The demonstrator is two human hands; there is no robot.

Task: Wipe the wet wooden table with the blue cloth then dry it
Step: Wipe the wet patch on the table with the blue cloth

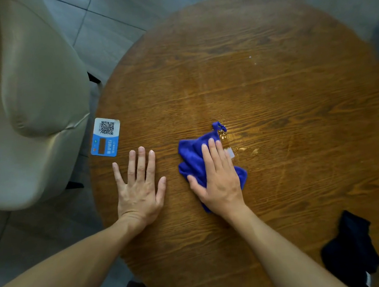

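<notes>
Round wooden table [259, 81] under a head-down view, grain running left to right, streaked and glossy toward the middle. Right hand [220, 175] flat and open, palm down, fingers extended, pressing on a crumpled blue cloth [191, 157] near the table's centre, a little to the near side. Cloth bunched beneath the palm, corners poking out to the far side and to the right of the hand. Small puddle of water [237, 146] just right of the cloth, touching its far corner. Left hand [138, 186] open too, fingers spread, palm resting on bare wood left of the cloth, holding nothing. QR code card [105, 137], blue and white, lying at the table's left edge, far of the left hand. Dark cloth [351, 245] heaped at the near right edge, well apart from both hands. Beige chair [33, 103] pulled close on the left, over grey floor tiles [104, 17].
</notes>
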